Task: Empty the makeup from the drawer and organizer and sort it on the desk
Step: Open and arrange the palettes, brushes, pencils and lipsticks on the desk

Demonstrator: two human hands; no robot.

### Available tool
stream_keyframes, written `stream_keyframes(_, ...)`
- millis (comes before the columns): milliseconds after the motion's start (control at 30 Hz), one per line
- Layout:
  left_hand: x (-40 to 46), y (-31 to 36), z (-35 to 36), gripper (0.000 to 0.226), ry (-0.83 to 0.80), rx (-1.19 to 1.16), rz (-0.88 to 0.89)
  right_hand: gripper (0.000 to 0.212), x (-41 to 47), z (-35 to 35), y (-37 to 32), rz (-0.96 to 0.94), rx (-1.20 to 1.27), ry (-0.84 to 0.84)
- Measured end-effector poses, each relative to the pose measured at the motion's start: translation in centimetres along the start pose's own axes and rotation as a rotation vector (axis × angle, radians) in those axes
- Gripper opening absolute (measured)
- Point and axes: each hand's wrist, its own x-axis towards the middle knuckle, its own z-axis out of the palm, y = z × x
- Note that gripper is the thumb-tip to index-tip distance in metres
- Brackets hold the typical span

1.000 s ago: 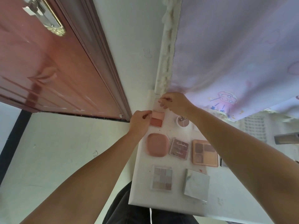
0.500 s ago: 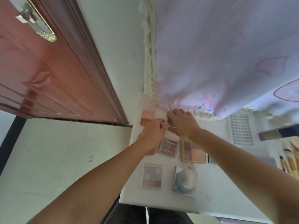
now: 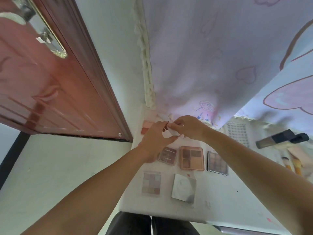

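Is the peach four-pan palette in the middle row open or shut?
Shut, as far as the head view shows. The peach palette lies flat on the desk, pans showing through what looks like a clear lid; no raised lid is visible.

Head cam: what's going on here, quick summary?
A person is laying out makeup on a white desk. Both hands meet at its far left corner: the left hand and right hand pinch a small white item between them; what it is can't be told. A pink blush compact lies just left of the hands. Nearer, five flat palettes lie in two rows, including a peach palette and a marbled compact.
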Motion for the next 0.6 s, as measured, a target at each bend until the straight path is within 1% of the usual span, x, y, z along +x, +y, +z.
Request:
stream_keyframes(133, -0.7, 0.2, -0.7, 0.036, -0.081, -0.063, 0.027, 0.031, -1.0, 0.0, 0.4, -0.089, 0.006, -0.056)
stream_keyframes(200, -1.0, 0.2, -1.0, 0.035, -0.136, -0.101, 0.003, 0.033, -1.1, -0.2, 0.7, -0.097, 0.062, -0.108)
stream_keyframes(333, -1.2, 0.2, -1.5, 0.029, -0.278, -0.094, -0.032, 0.037, -1.5, -1.1, 1.2, -0.134, 0.137, -0.260)
stream_keyframes(400, -1.2, 0.0, -1.5, 0.032, -0.272, -0.064, -0.029, 0.035, -1.6, -1.3, 1.2, -0.116, 0.165, -0.298)
stream_keyframes(500, -1.3, -0.4, -1.3, 0.042, -0.218, -0.002, 0.008, 0.032, -1.7, -1.2, 0.7, -0.008, 0.205, -0.296)
stream_keyframes(600, -1.2, -0.9, -1.1, 0.044, -0.194, -0.035, 0.006, 0.034, -1.6, -0.7, 0.7, 0.034, 0.326, -0.294)
